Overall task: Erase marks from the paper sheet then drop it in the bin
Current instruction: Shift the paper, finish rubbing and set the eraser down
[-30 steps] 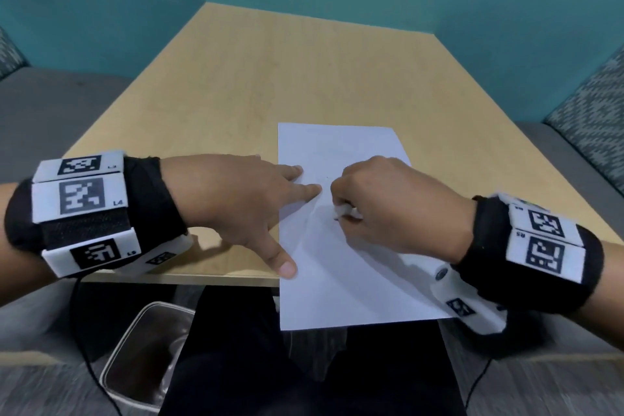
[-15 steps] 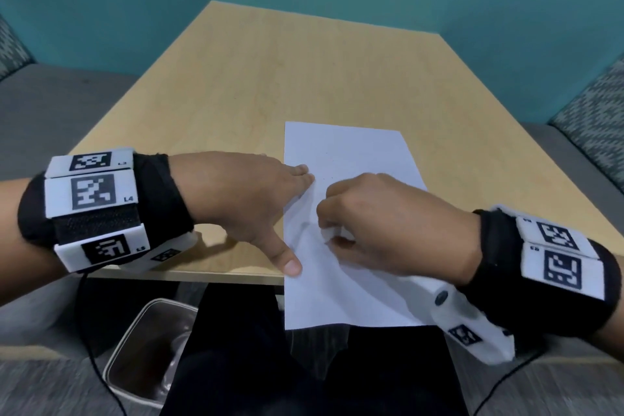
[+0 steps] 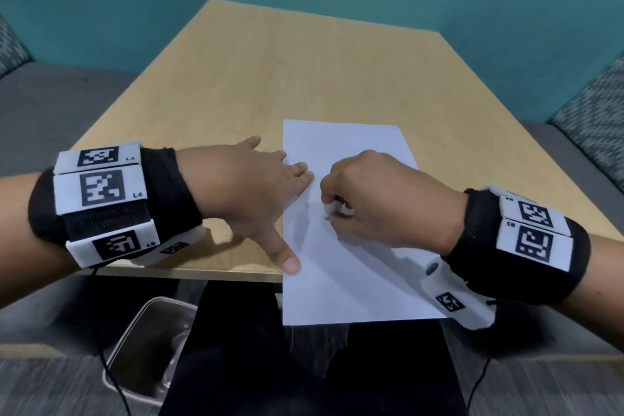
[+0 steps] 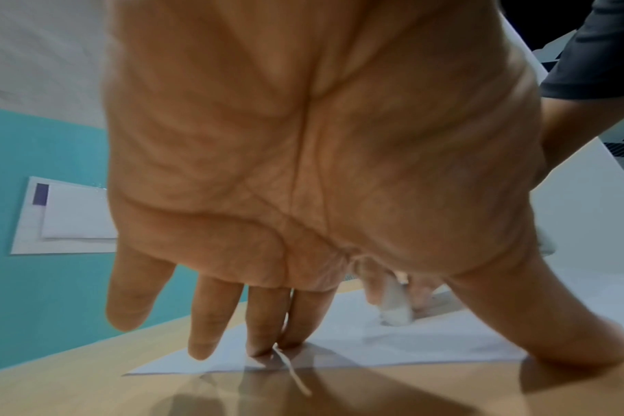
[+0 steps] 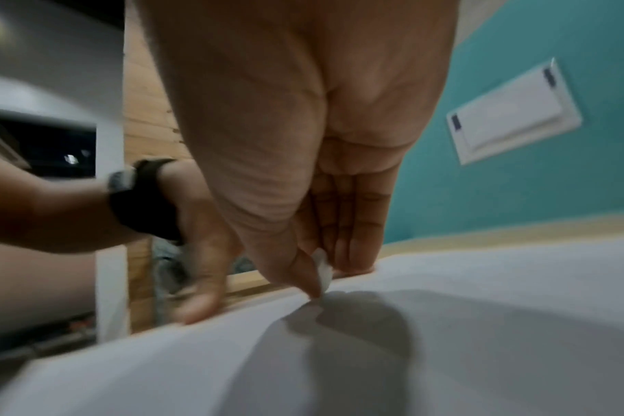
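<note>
Currently a person is sitting at a table [image 3: 256,84] and rubbing a sheet [image 3: 341,284] with an eraser [image 3: 329,211]. The sheet is lying at the near edge of the table, right of centre, with its near end hanging off the edge. The right hand [image 3: 385,203] is curling its fingers and thumb around the small white eraser and pressing it down near the middle of the sheet. The left hand [image 3: 250,192] is lying flat with fingers spread, fingertips and thumb holding down the sheet's left edge.

By my reading, the erasing step is under way, and dropping the sheet is still to come. The bin [image 3: 148,351] is standing on the floor below the near left of the table. Any marks on the sheet are too faint to make out, so how much is left to erase cannot be told.

Only the head view is showing the bin and the whole sheet. The left wrist view is showing the palm, the fingertips on the sheet's edge, and the eraser tip touching the paper. The right wrist view is showing the eraser pinched between thumb and fingers, and the sheet bulging up slightly nearby.
</note>
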Tool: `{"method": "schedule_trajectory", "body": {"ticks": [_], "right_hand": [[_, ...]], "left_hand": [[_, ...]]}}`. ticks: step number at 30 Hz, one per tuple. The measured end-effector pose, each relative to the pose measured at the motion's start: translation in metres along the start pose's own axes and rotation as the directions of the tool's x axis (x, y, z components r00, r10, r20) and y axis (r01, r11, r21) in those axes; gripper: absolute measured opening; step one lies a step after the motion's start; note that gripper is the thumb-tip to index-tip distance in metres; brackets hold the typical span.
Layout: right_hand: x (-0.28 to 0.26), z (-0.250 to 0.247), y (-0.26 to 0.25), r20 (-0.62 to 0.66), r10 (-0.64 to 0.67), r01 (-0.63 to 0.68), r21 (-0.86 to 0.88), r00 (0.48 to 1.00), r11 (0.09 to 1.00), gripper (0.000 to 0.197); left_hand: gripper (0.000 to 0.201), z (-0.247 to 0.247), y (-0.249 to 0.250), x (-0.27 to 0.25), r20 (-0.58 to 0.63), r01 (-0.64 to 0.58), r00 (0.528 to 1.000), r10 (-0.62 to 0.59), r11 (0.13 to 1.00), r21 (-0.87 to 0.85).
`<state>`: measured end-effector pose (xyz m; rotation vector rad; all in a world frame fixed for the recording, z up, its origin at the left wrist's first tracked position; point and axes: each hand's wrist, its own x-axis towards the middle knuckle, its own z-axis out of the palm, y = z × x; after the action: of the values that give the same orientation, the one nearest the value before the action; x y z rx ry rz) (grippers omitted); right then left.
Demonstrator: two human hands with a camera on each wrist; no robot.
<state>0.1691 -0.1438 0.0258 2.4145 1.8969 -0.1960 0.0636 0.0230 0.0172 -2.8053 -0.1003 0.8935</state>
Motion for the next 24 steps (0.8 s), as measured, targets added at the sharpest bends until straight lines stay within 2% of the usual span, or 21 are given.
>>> {"method": "schedule_trajectory", "body": {"ticks": [3,5,6,8,9,12,13,15,17,19,22,24], "right_hand": [[-0.007,0.003,-0.013,0.074,-0.087,0.087,0.004,0.993,0.996,0.009],[-0.005,-0.002,-0.009,0.092,-0.046,0.044,0.027,0.995,0.999,0.022],[-0.001,-0.003,-0.002,0.071,-0.004,0.002,0.033,0.997,0.999,0.022],[0.003,-0.005,0.008,0.009,0.04,-0.041,0.033,0.999,0.999,0.007],[0.001,-0.003,0.006,-0.007,0.033,-0.033,0.02,0.999,0.999,0.007],[-0.007,0.005,-0.009,0.038,-0.098,0.098,0.009,0.994,0.995,0.01],[-0.009,0.005,-0.011,0.062,-0.106,0.105,0.019,0.992,0.994,0.009],[-0.003,0.0,-0.001,0.063,-0.046,0.046,0.014,0.997,0.999,0.009],[0.002,-0.003,0.01,0.005,0.017,-0.017,0.008,1.0,1.0,0.008],[0.001,0.0,0.01,-0.012,0.005,-0.005,0.0,1.0,1.0,0.011],[-0.011,0.005,0.003,0.05,-0.071,0.068,0.045,0.996,0.997,0.011],[-0.017,0.003,0.017,0.03,-0.014,0.013,0.054,0.999,0.998,0.009]], "left_hand": [[0.146,0.001,0.0,-0.002,0.01,0.0,1.0,0.0,0.999,-0.043],[0.145,0.002,0.0,-0.003,0.025,0.003,1.0,-0.002,0.999,-0.049],[0.145,0.001,0.0,-0.004,0.033,0.006,0.999,-0.005,0.999,-0.049],[0.145,0.001,0.0,-0.003,0.038,0.011,0.999,-0.009,0.999,-0.053],[0.146,0.002,0.0,-0.003,0.035,0.009,0.999,-0.007,0.998,-0.056],[0.147,0.004,-0.002,-0.001,0.024,-0.002,1.0,0.003,0.998,-0.067],[0.147,0.004,-0.002,-0.001,0.025,-0.002,1.0,0.004,0.998,-0.067],[0.147,0.003,-0.001,-0.002,0.031,0.001,1.0,0.001,0.998,-0.058],[0.147,0.002,-0.001,-0.002,0.037,0.005,0.999,-0.003,0.998,-0.059],[0.147,0.001,0.0,-0.003,0.043,0.009,0.999,-0.006,0.998,-0.058],[0.146,0.001,0.001,-0.003,0.047,0.013,0.999,-0.01,0.998,-0.059],[0.146,0.001,0.0,-0.003,0.045,0.01,0.999,-0.007,0.997,-0.072]]}}
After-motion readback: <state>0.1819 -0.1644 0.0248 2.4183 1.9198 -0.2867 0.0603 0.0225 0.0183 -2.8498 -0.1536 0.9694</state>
